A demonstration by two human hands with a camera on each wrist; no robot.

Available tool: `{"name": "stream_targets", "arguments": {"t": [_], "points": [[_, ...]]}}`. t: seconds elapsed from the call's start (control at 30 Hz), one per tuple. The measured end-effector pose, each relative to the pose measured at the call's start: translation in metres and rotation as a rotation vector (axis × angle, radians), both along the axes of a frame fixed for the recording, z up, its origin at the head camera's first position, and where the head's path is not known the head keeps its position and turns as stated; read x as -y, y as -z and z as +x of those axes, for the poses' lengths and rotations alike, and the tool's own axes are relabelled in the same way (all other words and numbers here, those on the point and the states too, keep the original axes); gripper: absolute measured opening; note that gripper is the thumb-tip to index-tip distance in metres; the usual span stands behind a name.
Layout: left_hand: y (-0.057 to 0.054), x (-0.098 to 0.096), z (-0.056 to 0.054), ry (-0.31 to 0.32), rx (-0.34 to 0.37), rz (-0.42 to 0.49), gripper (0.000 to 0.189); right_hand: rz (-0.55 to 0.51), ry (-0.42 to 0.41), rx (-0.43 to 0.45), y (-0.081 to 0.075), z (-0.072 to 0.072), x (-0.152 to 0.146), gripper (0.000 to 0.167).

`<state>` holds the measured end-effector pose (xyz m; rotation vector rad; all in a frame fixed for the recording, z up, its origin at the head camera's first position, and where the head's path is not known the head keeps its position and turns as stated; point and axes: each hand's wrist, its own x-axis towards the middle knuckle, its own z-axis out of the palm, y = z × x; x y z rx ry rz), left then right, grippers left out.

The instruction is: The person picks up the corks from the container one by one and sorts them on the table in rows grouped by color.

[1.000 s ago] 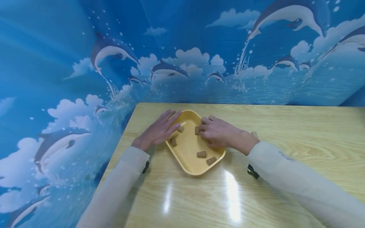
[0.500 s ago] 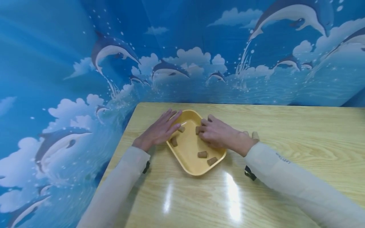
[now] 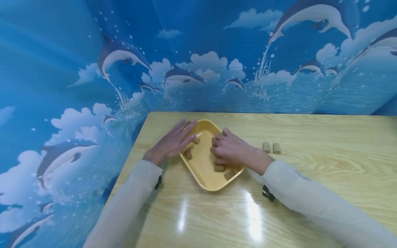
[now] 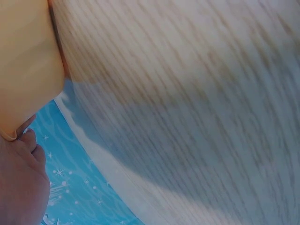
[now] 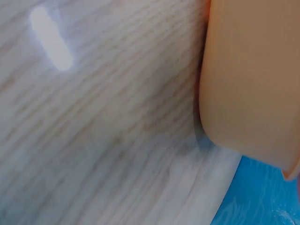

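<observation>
A yellow tray (image 3: 202, 179) lies on the wooden table with several brown corks inside. My left hand (image 3: 172, 140) rests across its left rim, fingers straight, with the thumb over the inside beside a cork (image 3: 196, 140). Another cork (image 3: 188, 154) lies against the left wall. My right hand (image 3: 231, 148) reaches over the right rim with bent fingers; one cork (image 3: 214, 141) shows partly at its fingertips, and I cannot tell whether they pinch it. Below that hand are a cork (image 3: 219, 168) and another cork (image 3: 229, 175) near the front corner. Both wrist views show mostly the tray's outer wall (image 5: 253, 84).
To the right of the tray, a cork (image 3: 266, 147) and a second cork (image 3: 276, 148) stand side by side on the table (image 3: 325, 144). Behind the table hangs a blue backdrop (image 3: 198, 51) printed with dolphins. The table's left edge runs close by the left arm.
My right hand and forearm have shifted slightly left, over the tray, uncovering the two corks on the table. The left hand and the tray stay in place.
</observation>
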<state>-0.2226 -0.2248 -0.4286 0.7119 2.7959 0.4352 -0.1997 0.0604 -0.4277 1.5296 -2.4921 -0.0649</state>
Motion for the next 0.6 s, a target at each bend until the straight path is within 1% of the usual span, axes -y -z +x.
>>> {"name": "stream_targets", "arguments": {"t": [0.17,0.33,0.4,0.47,0.6], "points": [[-0.0001,0.0006,0.0007,-0.005,0.002,0.002,0.067,0.026,0.015,-0.046,0.0041,0.0021,0.0036,0.048],[0.0000,0.0012,0.0011,-0.006,0.004,0.004,0.066,0.027,0.024,-0.042,0.0045,0.0036,0.0038,0.054],[0.0000,0.0012,0.0008,-0.007,0.005,0.006,0.066,0.032,0.032,-0.010,0.0026,0.0045,0.0029,0.052],[0.0002,0.0011,0.0003,-0.007,0.004,0.007,0.066,0.038,0.040,0.034,0.0003,0.0050,0.0018,0.046],[0.0011,0.0010,-0.0007,-0.002,0.001,0.007,0.067,0.037,0.032,0.112,-0.0028,0.0051,-0.0005,0.028]]}}
